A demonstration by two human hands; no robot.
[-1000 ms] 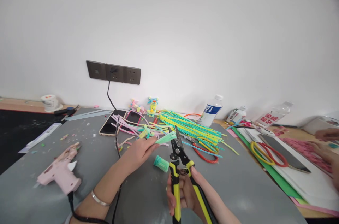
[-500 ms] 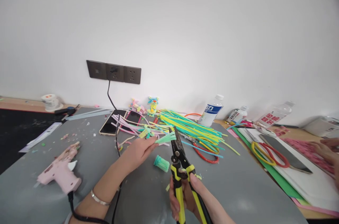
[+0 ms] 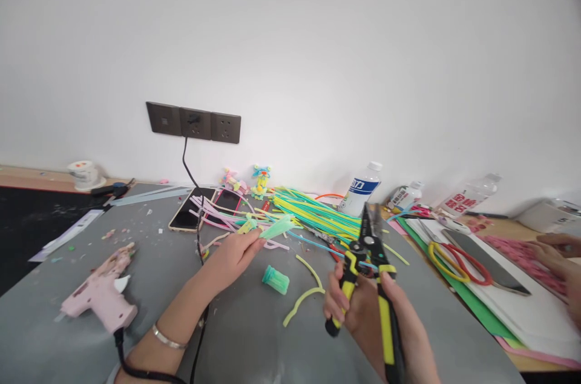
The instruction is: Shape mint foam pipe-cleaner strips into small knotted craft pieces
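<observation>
A matt grey tabletop point(image 3: 236, 335) meets a plain white wall point(image 3: 290, 57), and near its middle lies a short, mint-green, fuzzy cylinder point(image 3: 275, 280), my landmark here. Nearest me, to the right of the cylinder, the person's right hand point(image 3: 367, 311) is wrapped round the yellow-and-black grips of dark metal pliers point(image 3: 371, 244), handles spread and jaws standing apart. Left of the cylinder rests a pale-pink plastic glue gun point(image 3: 102, 293) on a black cord. Two curved yellow-green fuzzy strips point(image 3: 311, 270) lie just to the cylinder's right.

The left hand point(image 3: 236, 257), just beyond and left of the cylinder, has its fingers closed on a small bundle of mint-green fuzzy strips point(image 3: 278, 226), whose free ends point towards the right. Behind the cylinder spreads a heap of yellow and turquoise fuzzy stems point(image 3: 322, 211); behind and left, lilac stems point(image 3: 211, 208) cross a black-screened phone point(image 3: 184, 214).

Farther back, beyond the cylinder and to its right, a white-capped bottle point(image 3: 361, 190) wears a blue label with white characters, the last apparently 力. Well right of that same cylinder, a clear bottle point(image 3: 467, 195) carries red characters too blurred for me to read.
</observation>
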